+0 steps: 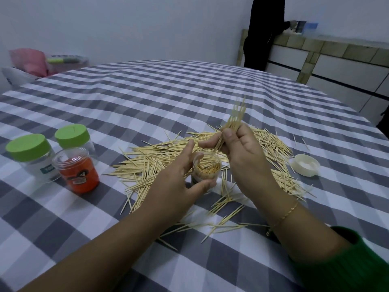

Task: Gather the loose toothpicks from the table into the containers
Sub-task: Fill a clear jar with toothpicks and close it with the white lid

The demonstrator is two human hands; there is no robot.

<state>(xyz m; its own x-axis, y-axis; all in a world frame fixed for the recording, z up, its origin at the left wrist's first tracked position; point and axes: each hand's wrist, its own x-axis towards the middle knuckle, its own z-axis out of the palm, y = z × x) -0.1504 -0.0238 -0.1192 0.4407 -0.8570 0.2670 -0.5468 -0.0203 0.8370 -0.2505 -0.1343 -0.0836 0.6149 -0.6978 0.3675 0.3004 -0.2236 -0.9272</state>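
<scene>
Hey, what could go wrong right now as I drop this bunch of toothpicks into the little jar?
The bunch fans out above the right hand, so some may miss the narrow jar and fall back on the pile. The jar already looks fairly full, so new ones may jam or stick out. The left hand holds it only loosely; a push could tip it.

Pale wooden toothpicks [160, 163] strewn in a broad loose heap across the checked cloth. Small clear open container [207, 168] upright mid-heap, part-filled with toothpicks. Bunch of toothpicks [230, 125] raised just above it, tilted, lower tips at its mouth. Orange-labelled clear jar [76, 171] left, open. Two green-lidded jars [29, 152] behind, closed.
</scene>
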